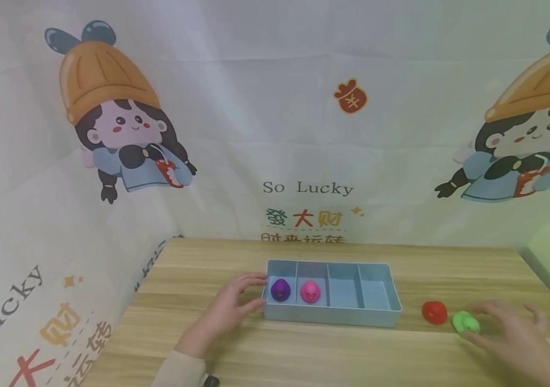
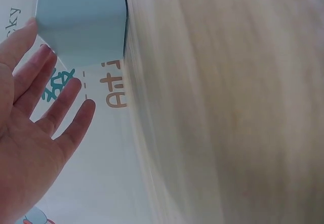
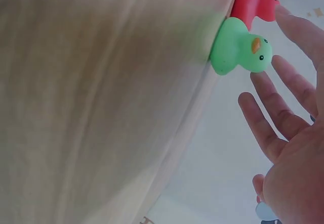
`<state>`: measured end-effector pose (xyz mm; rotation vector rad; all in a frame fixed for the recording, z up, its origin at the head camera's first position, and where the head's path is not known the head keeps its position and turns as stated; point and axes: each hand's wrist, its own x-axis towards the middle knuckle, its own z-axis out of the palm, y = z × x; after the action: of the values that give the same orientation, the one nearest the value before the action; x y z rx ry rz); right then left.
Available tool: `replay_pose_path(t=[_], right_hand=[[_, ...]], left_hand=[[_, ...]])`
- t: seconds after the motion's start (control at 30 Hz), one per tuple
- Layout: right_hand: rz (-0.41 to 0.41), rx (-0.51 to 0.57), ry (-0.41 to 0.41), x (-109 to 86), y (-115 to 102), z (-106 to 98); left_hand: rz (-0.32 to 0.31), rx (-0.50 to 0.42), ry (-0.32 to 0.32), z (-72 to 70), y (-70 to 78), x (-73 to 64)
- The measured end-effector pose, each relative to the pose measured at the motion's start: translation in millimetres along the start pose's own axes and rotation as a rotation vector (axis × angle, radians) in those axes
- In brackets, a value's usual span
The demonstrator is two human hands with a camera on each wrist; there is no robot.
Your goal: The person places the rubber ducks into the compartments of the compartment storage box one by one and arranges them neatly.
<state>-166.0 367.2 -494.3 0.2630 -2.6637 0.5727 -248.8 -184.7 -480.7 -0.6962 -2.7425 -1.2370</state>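
A light blue tray (image 1: 333, 315) with a single row of compartments stands on the table. My left hand (image 1: 229, 303) is at its left end, fingertips right at the rim and fingers loosely extended. A purple toy duck (image 1: 281, 290) sits in the leftmost compartment, a pink duck (image 1: 310, 291) in the one beside it. Right of the tray, a green rubber duck (image 1: 465, 323) rests on the table. My right hand (image 1: 514, 328) is around it, thumb and index finger on either side. In the right wrist view, that hand's fingers (image 3: 273, 105) are spread near the duck's head.
A red duck (image 1: 434, 312) sits between the tray and the green duck. The wooden table (image 1: 275, 355) meets a printed cloth backdrop (image 1: 255, 107) at its back edge. More cloth hangs at both sides.
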Motion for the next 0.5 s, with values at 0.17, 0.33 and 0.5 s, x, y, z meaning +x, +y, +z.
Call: replay_pose_path(t=[0.17, 0.33, 0.5], right_hand=[[0.0, -0.003, -0.018, -2.8, -0.1, 3.4], [-0.01, 0.003, 0.005, -3.6, 4.5, 5.1], [-0.018, 0.014, 0.023, -4.5, 9.3, 4.4]], left_hand=[[0.008, 0.017, -0.004, -0.4, -1.5, 0.4], [0.009, 0.009, -0.007, -0.8, -1.7, 0.4], [0.003, 0.006, -0.007, -1.1, -2.0, 0.2]])
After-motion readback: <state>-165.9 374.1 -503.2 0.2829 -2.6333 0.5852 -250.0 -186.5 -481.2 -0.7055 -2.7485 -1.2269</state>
